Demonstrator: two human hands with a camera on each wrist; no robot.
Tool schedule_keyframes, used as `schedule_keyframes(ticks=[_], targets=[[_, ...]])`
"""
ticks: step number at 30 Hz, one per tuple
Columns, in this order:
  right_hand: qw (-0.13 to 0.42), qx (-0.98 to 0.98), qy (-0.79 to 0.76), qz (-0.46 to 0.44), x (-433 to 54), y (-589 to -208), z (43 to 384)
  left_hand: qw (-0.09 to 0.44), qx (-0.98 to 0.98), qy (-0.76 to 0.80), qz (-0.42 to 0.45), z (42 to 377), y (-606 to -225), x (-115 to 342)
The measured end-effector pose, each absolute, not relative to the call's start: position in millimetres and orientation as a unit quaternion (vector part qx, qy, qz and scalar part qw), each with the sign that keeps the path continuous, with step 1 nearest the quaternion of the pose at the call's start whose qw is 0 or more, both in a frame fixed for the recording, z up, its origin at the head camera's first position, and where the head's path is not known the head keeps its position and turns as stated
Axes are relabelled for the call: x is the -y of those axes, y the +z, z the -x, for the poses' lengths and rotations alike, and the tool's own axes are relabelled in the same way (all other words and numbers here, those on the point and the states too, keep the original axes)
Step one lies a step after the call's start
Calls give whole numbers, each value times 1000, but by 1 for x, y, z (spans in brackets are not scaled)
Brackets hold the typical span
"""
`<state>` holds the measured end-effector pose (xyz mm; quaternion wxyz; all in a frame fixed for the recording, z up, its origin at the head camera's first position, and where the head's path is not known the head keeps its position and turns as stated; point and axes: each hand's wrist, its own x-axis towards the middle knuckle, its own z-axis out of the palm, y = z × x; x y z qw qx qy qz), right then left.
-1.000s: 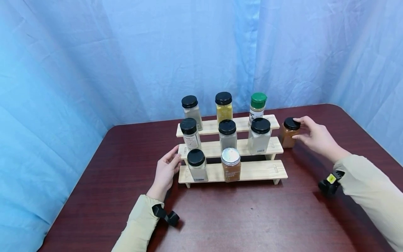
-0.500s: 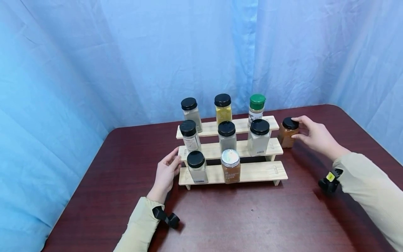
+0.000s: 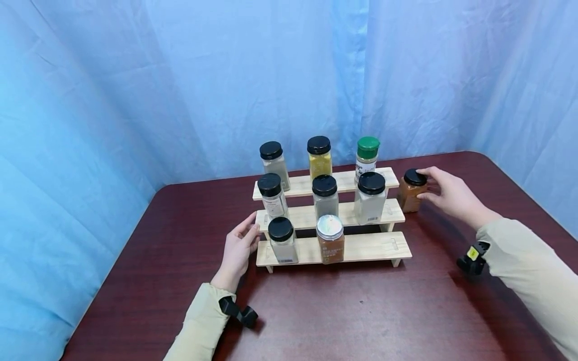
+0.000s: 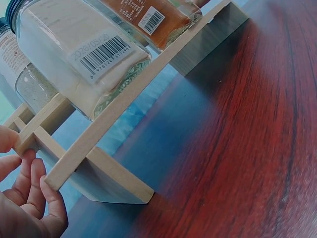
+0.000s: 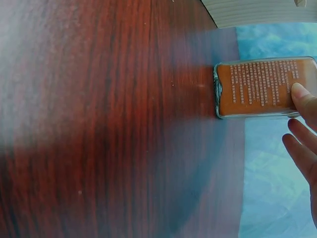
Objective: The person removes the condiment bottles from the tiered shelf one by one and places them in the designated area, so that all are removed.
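A three-tier wooden rack (image 3: 366,249) stands on the table with glass spice jars on its steps. At its left end my left hand (image 3: 238,245) grips the end of the middle step, thumb and fingertips around the wood (image 4: 29,136) in the left wrist view. Just beyond the rack's right end, a square jar of brown powder (image 3: 410,196) with a black lid stands upright on the table. My right hand (image 3: 451,195) holds it, fingers at the lid and thumb on the side. In the right wrist view the thumb presses the jar's printed face (image 5: 260,89).
On the bottom step stand a pale-powder jar (image 3: 284,248) and a silver-lidded brown jar (image 3: 331,248). Three black-lidded jars occupy the middle step. The top step carries a yellow-powder jar (image 3: 320,163), a green-capped jar (image 3: 367,160) and a greyish jar (image 3: 276,165). Blue curtains (image 3: 226,90) surround the table.
The scene sits slightly lower in the head view than a second ago. Both hands, the rack and the jars otherwise keep their places.
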<state>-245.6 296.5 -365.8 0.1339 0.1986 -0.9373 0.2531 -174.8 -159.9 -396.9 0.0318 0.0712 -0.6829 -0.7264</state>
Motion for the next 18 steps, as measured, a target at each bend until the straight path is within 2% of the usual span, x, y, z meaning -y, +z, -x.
schedule_keyframes(ticks=[12, 18], targets=[[126, 941, 248, -191, -296, -358, 243, 36, 685, -725, -66, 174, -399, 160], [149, 932, 274, -183, -296, -351, 237, 37, 682, -728, -63, 174, -399, 161]])
